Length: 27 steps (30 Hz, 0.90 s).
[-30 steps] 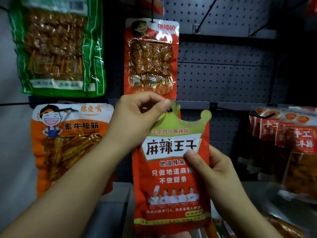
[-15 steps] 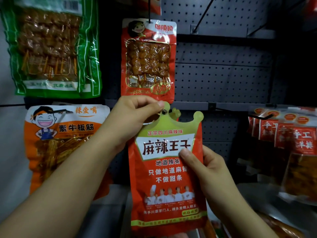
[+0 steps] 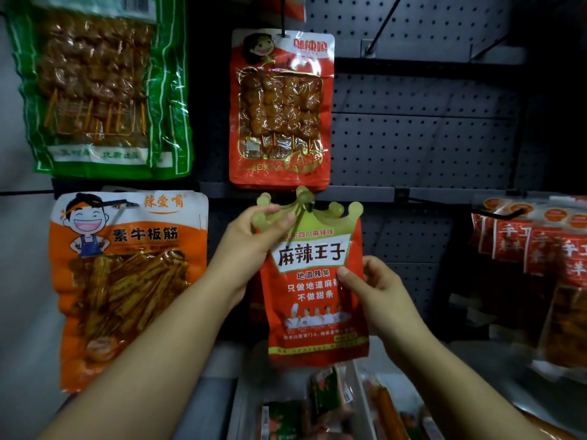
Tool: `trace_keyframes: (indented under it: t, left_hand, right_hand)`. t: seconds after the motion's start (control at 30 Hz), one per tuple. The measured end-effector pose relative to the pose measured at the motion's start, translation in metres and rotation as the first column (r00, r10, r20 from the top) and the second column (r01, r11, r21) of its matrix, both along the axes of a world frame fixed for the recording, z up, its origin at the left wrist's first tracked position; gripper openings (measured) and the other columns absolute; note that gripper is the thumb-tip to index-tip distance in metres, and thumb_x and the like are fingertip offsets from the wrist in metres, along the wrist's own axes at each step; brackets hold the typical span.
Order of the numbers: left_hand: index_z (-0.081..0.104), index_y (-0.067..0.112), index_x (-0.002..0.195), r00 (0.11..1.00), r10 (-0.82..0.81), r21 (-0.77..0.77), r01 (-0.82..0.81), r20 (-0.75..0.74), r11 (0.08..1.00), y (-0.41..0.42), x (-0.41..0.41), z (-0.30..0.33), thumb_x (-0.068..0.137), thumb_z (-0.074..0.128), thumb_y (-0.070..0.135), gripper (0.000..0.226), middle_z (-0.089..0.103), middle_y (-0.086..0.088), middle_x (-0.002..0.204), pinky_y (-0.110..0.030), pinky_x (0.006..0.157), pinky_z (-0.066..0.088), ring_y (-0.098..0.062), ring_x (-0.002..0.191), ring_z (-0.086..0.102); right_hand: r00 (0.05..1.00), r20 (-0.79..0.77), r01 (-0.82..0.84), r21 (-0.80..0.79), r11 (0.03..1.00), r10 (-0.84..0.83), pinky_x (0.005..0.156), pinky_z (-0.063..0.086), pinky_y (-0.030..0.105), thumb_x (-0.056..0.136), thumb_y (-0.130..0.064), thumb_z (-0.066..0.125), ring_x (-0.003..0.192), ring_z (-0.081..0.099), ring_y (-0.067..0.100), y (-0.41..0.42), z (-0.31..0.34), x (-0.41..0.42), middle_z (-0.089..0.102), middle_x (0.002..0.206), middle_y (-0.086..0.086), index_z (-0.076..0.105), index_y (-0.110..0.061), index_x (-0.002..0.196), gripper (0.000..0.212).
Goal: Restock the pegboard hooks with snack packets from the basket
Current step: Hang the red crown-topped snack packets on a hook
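I hold a red snack packet [image 3: 313, 290] with a green crown-shaped top against the grey pegboard [image 3: 413, 144]. My left hand [image 3: 251, 242] pinches the crown's left points. My right hand [image 3: 378, 290] grips the packet's right edge, thumb on its front. The hang hole at the crown's middle sits at the tip of a black hook [image 3: 309, 207]. More red packets hang behind this one. At the bottom, the basket [image 3: 247, 401] shows several packets inside.
A red skewer packet [image 3: 281, 109] hangs directly above. A green packet [image 3: 98, 87] and an orange packet [image 3: 127, 281] hang at the left. Several red packets [image 3: 536, 249] hang on a hook [image 3: 495, 214] at the right. An empty hook [image 3: 381, 27] juts out upper right.
Both hands have carried the red packet up and toward the pegboard. Its crown top now reaches the hook under the skewer packet. My left hand has slid to the crown's left points.
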<state>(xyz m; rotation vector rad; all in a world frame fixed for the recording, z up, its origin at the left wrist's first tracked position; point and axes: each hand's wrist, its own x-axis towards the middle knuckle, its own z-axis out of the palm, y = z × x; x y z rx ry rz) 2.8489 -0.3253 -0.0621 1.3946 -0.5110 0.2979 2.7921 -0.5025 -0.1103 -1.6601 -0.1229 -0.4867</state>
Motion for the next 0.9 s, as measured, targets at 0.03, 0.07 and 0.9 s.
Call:
trace_keyframes:
  t: [0.03, 0.07, 0.9]
  left_hand:
    - [0.065, 0.028, 0.101, 1.0, -0.001, 0.008, 0.001, -0.031, 1.0, 0.0, 0.005, -0.007, 0.057, 0.079, 0.047, 0.051, 0.074, 0.004, 0.1, -0.028, 0.07, 0.054, -0.014, 0.087, 0.072]
    - [0.064, 0.025, 0.102, 0.998, 0.008, 0.016, -0.007, -0.056, 1.0, -0.001, 0.01, -0.013, 0.065, 0.079, 0.037, 0.041, 0.075, 0.002, 0.096, -0.027, 0.067, 0.055, -0.014, 0.085, 0.072]
    - [0.036, 0.021, 0.116, 0.917, 0.399, 0.077, -0.397, -0.011, 0.915, -0.025, 0.085, -0.04, 0.09, 0.061, 0.031, 0.037, 0.051, 0.009, 0.1, -0.022, 0.06, 0.046, -0.002, 0.078, 0.056]
  right_hand:
    - [1.0, -0.009, 0.025, -0.024, 0.999, -0.026, 0.069, 0.057, 0.034, 0.09, -0.03, 0.061, 0.074, 0.073, 0.012, -0.001, 0.002, 0.007, 0.075, 0.084, -0.003, 0.061, -0.02, 0.094, 0.01]
    - [0.999, -0.013, 0.048, -0.054, 0.997, -0.048, 0.072, 0.057, 0.034, 0.091, -0.031, 0.06, 0.075, 0.073, 0.012, -0.003, 0.004, 0.013, 0.075, 0.085, -0.003, 0.061, -0.021, 0.093, 0.01]
    - [0.982, 0.001, 0.182, -0.218, 0.959, -0.187, 0.073, 0.047, 0.034, 0.092, -0.046, 0.053, 0.094, 0.061, 0.022, -0.002, -0.009, 0.104, 0.058, 0.102, -0.001, 0.038, -0.017, 0.109, 0.038]
